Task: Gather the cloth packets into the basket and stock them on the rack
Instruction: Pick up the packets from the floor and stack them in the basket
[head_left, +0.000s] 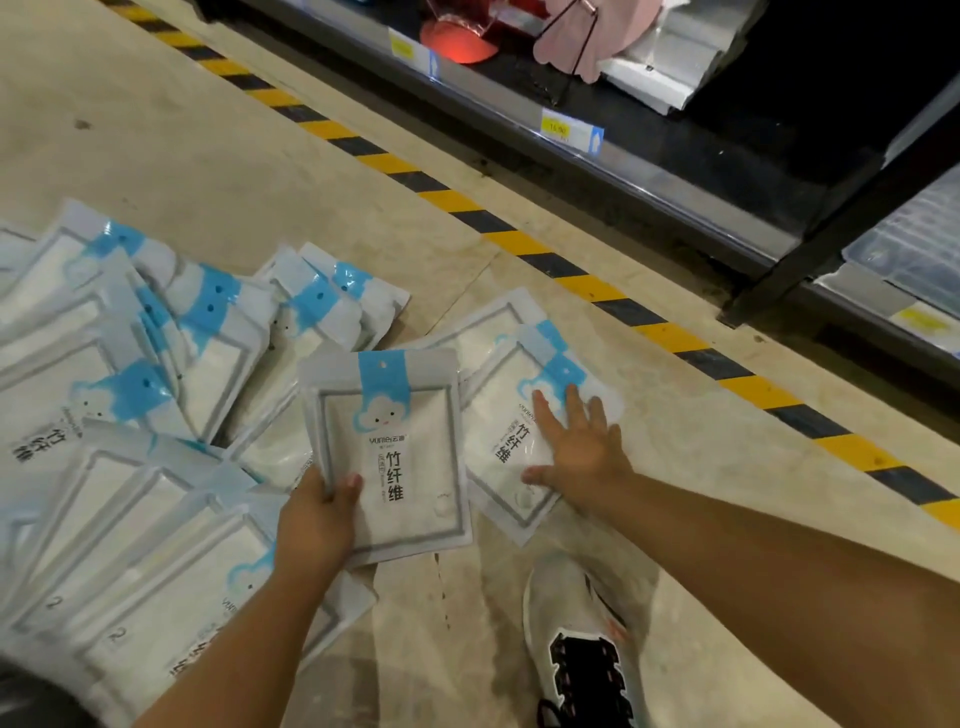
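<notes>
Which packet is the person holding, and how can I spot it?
Find the yellow-and-black floor tape, then come down to the white shoe. Up and left of the shoe, the left hand grips one packet by its lower left edge. Only this one is lifted up; its neighbours lie flat.

One wide-angle view from the person's head faces forward and steeply down at the floor (182, 130). Left hand (311, 525) and right hand (582, 452) sit close, near centre; the rack (675, 171) crosses far right.
</notes>
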